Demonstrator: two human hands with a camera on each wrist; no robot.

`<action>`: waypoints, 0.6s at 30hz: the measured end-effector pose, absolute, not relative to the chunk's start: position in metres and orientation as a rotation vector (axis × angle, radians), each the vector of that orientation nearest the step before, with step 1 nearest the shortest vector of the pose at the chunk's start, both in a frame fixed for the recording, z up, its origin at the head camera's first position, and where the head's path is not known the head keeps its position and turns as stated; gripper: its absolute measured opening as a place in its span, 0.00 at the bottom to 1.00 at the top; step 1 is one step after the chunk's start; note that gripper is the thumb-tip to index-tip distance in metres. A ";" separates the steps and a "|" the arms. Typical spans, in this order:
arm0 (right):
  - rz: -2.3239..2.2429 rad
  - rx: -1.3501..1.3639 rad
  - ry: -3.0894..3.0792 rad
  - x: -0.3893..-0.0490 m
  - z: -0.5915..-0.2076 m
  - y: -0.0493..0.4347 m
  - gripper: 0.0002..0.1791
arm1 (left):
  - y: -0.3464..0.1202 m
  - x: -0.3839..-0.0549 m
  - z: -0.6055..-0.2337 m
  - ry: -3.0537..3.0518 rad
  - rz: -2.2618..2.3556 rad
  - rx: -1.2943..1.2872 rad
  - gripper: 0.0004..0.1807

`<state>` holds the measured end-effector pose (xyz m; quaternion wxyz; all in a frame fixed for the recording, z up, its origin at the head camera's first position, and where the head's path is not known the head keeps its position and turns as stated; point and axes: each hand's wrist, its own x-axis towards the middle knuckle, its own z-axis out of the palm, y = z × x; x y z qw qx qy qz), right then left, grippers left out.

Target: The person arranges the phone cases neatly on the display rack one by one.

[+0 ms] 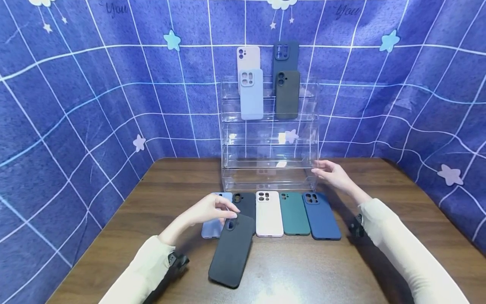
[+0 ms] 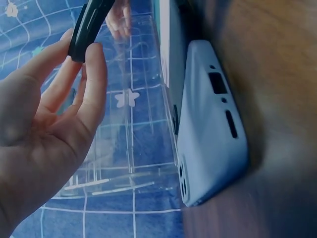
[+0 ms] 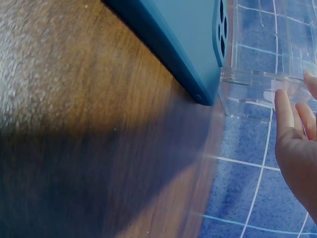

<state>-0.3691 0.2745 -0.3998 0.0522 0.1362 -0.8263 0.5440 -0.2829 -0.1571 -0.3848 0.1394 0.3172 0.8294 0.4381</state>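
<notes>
My left hand (image 1: 212, 208) pinches a black phone case (image 1: 232, 253) at its camera end between thumb and fingers. The case hangs tilted over the front of the row; in the left wrist view the held black case (image 2: 90, 29) appears edge-on. My right hand (image 1: 334, 175) is at the lower right side of a clear tiered display rack (image 1: 270, 175), its fingers fairly straight and touching the side. In the right wrist view, that right hand (image 3: 299, 144) is cut off by the frame edge. The nearest case to it is a dark blue one (image 1: 323, 217).
Along the rack's front lie a light blue case (image 1: 211, 229), another black case (image 1: 247, 204), a white-pink one (image 1: 268, 215) and a green one (image 1: 295, 215). On the upper tiers stand pale pink (image 1: 249, 59), pale blue (image 1: 252, 99), navy (image 1: 286, 63) and dark grey-green (image 1: 287, 99) cases.
</notes>
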 end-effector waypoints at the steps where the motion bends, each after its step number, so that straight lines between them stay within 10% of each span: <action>1: 1.644 0.420 -2.515 -0.369 -0.400 0.275 0.30 | -0.155 -0.284 -0.384 2.398 1.280 0.930 0.12; 18: 1.682 0.461 -2.465 -0.369 -0.402 0.276 0.29 | -0.127 -0.307 -0.362 2.558 1.451 0.932 0.11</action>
